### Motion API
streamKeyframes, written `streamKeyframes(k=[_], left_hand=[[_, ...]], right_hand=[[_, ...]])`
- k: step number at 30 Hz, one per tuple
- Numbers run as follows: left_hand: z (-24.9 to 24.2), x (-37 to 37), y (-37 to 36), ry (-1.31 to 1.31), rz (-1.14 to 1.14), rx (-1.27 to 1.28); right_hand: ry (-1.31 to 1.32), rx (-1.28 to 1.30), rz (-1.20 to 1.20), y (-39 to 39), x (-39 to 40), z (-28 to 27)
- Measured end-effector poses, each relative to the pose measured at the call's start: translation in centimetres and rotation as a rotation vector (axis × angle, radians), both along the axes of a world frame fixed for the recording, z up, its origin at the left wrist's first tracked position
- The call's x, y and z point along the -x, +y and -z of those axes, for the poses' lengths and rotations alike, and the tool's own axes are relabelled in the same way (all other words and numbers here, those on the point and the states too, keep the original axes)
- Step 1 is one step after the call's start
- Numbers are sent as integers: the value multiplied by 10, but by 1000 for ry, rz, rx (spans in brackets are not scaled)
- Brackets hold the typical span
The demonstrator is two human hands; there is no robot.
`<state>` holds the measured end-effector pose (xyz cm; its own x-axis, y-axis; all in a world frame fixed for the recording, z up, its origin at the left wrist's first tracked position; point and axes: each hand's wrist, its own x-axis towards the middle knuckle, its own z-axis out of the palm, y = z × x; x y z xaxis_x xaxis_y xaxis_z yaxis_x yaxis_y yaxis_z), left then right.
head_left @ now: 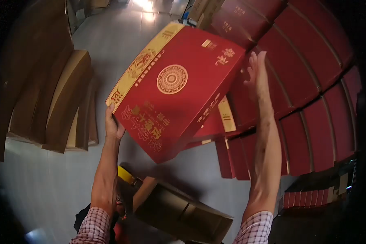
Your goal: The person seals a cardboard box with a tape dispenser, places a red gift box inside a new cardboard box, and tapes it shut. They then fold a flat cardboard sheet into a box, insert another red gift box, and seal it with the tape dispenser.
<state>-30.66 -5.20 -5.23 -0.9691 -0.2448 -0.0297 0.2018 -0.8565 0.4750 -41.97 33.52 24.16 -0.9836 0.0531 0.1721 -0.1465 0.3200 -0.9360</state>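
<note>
A large red gift box [150,116] with a gold band, a round gold emblem and gold lettering is held tilted in front of me. My left hand [114,124] grips its lower left corner, thumb along the gold band and the other fingers hidden below. Beside the box's upper right corner is my right hand [256,73], its fingers stretched out and pointing up. Another red box with a gold strip [227,115] shows partly from under the held one.
Stacked red boxes [309,44] fill the right side. Brown cardboard cartons [65,101] stand on the left. Below my arms, an open cardboard carton [179,207] sits near a yellow object [126,175]. Grey tiled floor [105,36] runs between the stacks.
</note>
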Motion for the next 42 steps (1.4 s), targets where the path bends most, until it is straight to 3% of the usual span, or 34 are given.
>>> streamKeyframes(k=[4, 6, 9, 11, 13, 15, 17, 19, 23, 26, 28, 30, 32, 34, 37, 40, 42], left_hand=[[-9, -1, -8, 85, 7, 34], [-22, -8, -9, 76, -13, 38], [-81, -30, 5, 57, -98, 100], [-125, -47, 20, 19, -208, 110], [-162, -76, 35, 177, -84, 173], [-214, -112, 65, 264, 28, 79], [-235, -149, 82, 360, 177, 237], [-230, -170, 96, 403, 271, 377], [-184, -191, 92, 508, 453, 227], [-205, -225, 110, 471, 541, 191], [-210, -240, 111, 433, 512, 235], [-219, -247, 104, 410, 504, 488], [-219, -257, 107, 416, 493, 494], [-212, -254, 113, 457, 463, 263], [-210, -255, 111, 496, 411, 428], [-199, -261, 115, 363, 454, 276], [-200, -262, 110, 333, 400, 565]], right_hand=[[-122, 538, -96, 14, -7, 27], [-47, 606, 5, 20, -32, 35], [-42, 947, 36, 115, -72, 89], [-51, 926, 149, 127, -162, 99], [-87, 857, 265, 123, -251, 102], [-137, 786, 335, 116, -322, 100], [-191, 727, 377, 98, -376, 100], [-239, 686, 403, 81, -418, 102], [-279, 644, 436, 46, -489, 114], [-311, 673, 460, 51, -541, 105], [-331, 689, 456, 51, -560, 107], [-351, 699, 456, 55, -572, 110], [-366, 707, 460, 58, -583, 116], [-387, 715, 466, 61, -589, 120], [-414, 724, 476, 62, -597, 126], [-429, 724, 477, 66, -604, 128], [-428, 720, 482, 68, -605, 130]])
